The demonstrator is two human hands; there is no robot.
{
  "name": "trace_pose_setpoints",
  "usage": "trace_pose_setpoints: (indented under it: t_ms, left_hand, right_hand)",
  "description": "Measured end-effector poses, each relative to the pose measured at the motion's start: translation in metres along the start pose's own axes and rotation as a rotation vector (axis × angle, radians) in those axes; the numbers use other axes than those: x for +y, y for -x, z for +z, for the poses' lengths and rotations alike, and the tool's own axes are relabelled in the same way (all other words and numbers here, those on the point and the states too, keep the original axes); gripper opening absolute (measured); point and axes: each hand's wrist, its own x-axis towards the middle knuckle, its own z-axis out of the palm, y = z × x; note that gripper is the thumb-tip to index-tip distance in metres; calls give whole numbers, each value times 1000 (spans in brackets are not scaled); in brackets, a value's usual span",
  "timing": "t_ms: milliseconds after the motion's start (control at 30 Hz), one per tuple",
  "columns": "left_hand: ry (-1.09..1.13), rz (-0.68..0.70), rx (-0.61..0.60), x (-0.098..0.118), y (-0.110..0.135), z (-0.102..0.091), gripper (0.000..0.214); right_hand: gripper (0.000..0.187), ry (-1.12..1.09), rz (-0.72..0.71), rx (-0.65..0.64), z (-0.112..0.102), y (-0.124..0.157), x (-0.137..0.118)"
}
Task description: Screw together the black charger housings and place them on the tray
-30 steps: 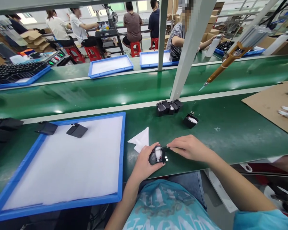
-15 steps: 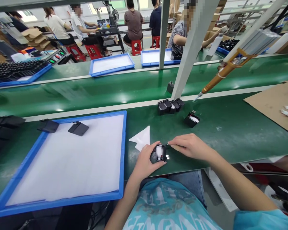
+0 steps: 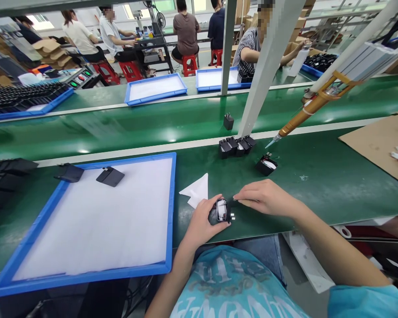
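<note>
My left hand is closed round a small black charger housing, open side up with a white part inside, at the near edge of the green bench. My right hand pinches a thin dark tool whose tip reaches into the housing from the right. A white triangular scrap lies just left of my left hand. Behind my hands stand a row of several black housings and one single open housing.
A blue tray with a white liner at left holds a flat black cover; another cover lies at its corner. An orange dispenser hangs at right. One black charger rides the conveyor. Cardboard lies far right. Other people sit beyond.
A black charger on the conveyor has come into sight from behind the post and moved left. My hands stay on the housing, and the view has shifted slightly.
</note>
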Motion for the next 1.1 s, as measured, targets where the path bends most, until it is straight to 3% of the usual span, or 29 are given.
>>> trace_pose_setpoints:
  t_ms: [167, 300, 400, 500, 567, 667, 733, 833, 933, 1100]
  left_hand:
    - [-1, 3, 7, 1, 1, 0, 70]
    - [-25, 24, 56, 0, 1, 2, 67]
    - [-56, 47, 100, 0, 0, 4, 67]
    - [-70, 107, 89, 1, 1, 2, 67]
    - [-33, 171, 41, 1, 3, 0, 67]
    - [41, 172, -9, 0, 4, -1, 69]
    - [36, 121, 19, -1, 4, 1, 70]
    - [-31, 90, 83, -4, 3, 6, 77]
    - [-37, 113, 86, -4, 2, 8, 81]
    - [37, 154, 40, -4, 5, 5, 89]
  right_hand:
    - [25, 86, -29, -71, -19, -4, 2]
    - [24, 44, 62, -58, -25, 2, 6]
    - [23, -40, 243, -1, -9, 13, 16]
    - [22, 1, 449, 72, 20, 22, 29]
    - [20, 64, 474, 135, 38, 26, 32]
    - [19, 86, 466, 320, 53, 28, 18]
    - [19, -30, 503, 411, 57, 26, -3]
    - [19, -307, 551, 366, 59, 19, -38]
    - [22, -372, 565, 370, 65, 7, -60]
    - [22, -400, 534, 370, 68, -8, -62]
